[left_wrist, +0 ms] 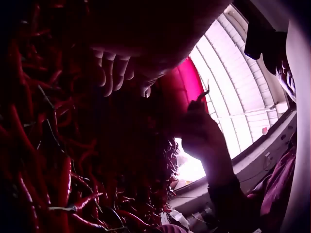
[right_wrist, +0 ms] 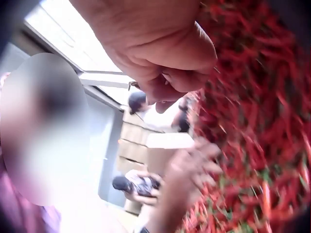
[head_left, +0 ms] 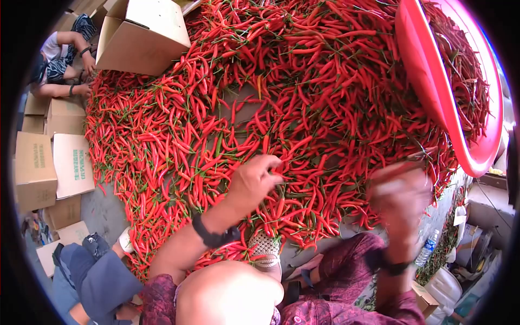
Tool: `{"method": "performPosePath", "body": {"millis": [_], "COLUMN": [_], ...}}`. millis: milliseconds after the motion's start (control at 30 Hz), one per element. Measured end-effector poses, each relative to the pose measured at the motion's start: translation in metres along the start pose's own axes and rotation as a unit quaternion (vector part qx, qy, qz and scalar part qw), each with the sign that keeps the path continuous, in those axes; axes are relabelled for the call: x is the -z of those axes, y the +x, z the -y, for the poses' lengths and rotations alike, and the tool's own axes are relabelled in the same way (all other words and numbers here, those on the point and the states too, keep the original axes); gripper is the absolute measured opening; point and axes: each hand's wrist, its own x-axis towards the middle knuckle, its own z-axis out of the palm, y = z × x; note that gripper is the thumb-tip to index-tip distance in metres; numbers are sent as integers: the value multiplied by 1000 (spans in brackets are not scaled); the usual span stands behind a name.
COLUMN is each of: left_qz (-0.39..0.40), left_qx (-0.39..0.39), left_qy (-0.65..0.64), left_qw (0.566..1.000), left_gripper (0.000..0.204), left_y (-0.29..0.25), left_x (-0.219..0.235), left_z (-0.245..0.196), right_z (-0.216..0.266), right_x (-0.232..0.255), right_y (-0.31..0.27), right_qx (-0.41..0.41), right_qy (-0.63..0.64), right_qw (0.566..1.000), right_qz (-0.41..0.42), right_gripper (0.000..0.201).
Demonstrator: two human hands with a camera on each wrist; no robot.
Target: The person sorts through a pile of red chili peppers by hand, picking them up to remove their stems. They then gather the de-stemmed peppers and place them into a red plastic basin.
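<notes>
Red chili peppers (head_left: 162, 141) with green stems lie in a wide heap on the floor. Over the near part of the heap hangs my left hand (head_left: 252, 181), its fingers loosely bent and holding nothing. In the left wrist view, the fingers (left_wrist: 109, 77) of that hand droop above dark, shaded chilies. My right hand (head_left: 401, 192), motion-blurred in the head view, is raised at the heap's right side near the pink basin (head_left: 428, 65). It pinches a dark, curved chili (left_wrist: 206, 92), which sticks out past the fingers in the left wrist view.
Darker, withered-looking chilies (head_left: 471, 86) fill the basin. An open cardboard box (head_left: 143, 40) stands at the heap's back left, with more boxes (head_left: 35, 168) along the left. Another person's hands (head_left: 84, 76) reach the heap there. A water bottle (head_left: 428, 249) lies at the right.
</notes>
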Motion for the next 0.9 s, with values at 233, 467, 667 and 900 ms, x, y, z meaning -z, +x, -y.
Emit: {"method": "performPosePath", "body": {"millis": [233, 467, 667, 900], "left_qz": [-86, -8, -27, 26], "left_qx": [-3, 110, 145, 137], "left_qy": [183, 179, 68, 40], "left_qw": [979, 978, 987, 989], "left_gripper": [20, 41, 37, 20], "left_y": [50, 66, 52, 43], "left_x": [-13, -14, -13, -6], "left_z": [71, 75, 87, 87], "right_z": [26, -39, -81, -113], "right_x": [60, -66, -121, -162], "right_y": [15, -24, 22, 39], "right_qx": [22, -232, -287, -309], "right_qy": [242, 248, 213, 191], "right_qw": [970, 940, 932, 929], "right_qz": [-31, 24, 51, 72], "right_gripper": [40, 20, 20, 21]}}
